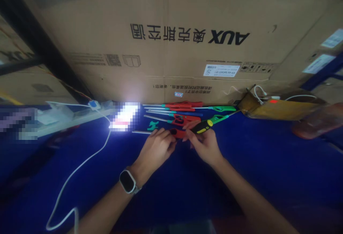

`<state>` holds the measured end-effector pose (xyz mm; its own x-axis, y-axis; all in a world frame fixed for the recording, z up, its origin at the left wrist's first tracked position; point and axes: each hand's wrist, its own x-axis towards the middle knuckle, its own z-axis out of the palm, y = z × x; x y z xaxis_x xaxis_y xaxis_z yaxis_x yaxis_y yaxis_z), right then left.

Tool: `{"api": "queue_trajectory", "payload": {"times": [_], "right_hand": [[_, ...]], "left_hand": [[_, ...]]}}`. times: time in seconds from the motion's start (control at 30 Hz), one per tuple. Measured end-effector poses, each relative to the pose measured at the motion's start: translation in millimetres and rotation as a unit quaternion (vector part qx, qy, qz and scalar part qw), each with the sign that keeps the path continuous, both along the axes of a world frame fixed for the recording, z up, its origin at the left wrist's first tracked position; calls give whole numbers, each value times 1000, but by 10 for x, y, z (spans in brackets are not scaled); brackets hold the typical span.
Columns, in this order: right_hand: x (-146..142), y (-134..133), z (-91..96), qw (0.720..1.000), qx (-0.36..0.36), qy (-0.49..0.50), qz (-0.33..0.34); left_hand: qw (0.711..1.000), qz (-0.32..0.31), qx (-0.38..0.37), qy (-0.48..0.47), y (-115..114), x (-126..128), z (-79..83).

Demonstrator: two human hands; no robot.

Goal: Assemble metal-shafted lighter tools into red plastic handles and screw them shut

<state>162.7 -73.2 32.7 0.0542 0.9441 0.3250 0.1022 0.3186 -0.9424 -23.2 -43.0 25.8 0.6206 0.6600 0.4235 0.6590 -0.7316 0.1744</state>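
My left hand (159, 146), with a watch on its wrist, is closed around a red long-necked lighter (180, 133). Its metal tube points left over the blue surface. A black and yellow screwdriver (202, 126) lies in my right hand (205, 144), handle up and to the right; its tip is hidden. The fingers of that hand also touch the right end of the red lighter. Just beyond my hands are several more lighters, with red handles (184, 105) and green handles (224, 108). A small teal plastic piece (153, 125) sits left of them.
A large cardboard box (171, 19) stands along the back. At left are a bright pixelated patch (124, 116) and a white cable (80, 164) trailing forward. A yellow-brown packet (284, 109) with white cords and a blurred bottle-like object (318, 121) are at right.
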Motion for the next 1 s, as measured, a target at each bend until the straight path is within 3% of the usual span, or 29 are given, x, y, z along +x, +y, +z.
{"api": "queue_trajectory", "payload": {"times": [0.17, 0.4, 0.67, 0.8, 1.0], "right_hand": [[50, -65, -18, 999, -14, 8, 31], [253, 59, 95, 998, 18, 50, -24], [472, 370, 243, 998, 28, 27, -44], [423, 423, 214, 999, 32, 5, -33], [402, 427, 102, 998, 33, 40, -45]], "left_hand": [[999, -7, -24, -36, -57, 111, -25], [992, -33, -42, -113, 14, 165, -16], [997, -75, -19, 19, 260, 255, 86], [996, -76, -34, 24, 329, 317, 10], [997, -56, -56, 22, 305, 160, -80]]}}
